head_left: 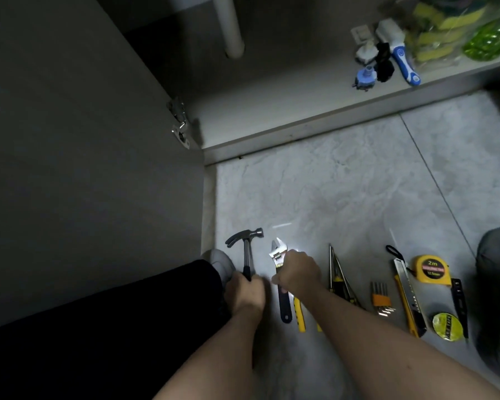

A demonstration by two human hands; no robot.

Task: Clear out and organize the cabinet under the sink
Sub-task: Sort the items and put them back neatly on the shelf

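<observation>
Tools lie in a row on the tiled floor [344, 183] in front of the open cabinet [272, 90]. My left hand [244, 293] is closed around the black handle of a claw hammer [246, 241] at the row's left end. My right hand [299, 272] rests over the adjustable wrench [277, 252]; its fingers cover the wrench's middle, and the grip is hidden. A yellow-handled tool [300, 316] lies partly under my right forearm.
Further right lie pliers [337, 269], hex keys [381, 298], a utility knife [407, 301], a yellow tape measure [432, 269] and a tape roll [447, 326]. Inside the cabinet are a white pipe [228, 24], a blue-handled brush [401, 53] and bagged sponges [445, 27]. The open door [84, 140] stands on the left.
</observation>
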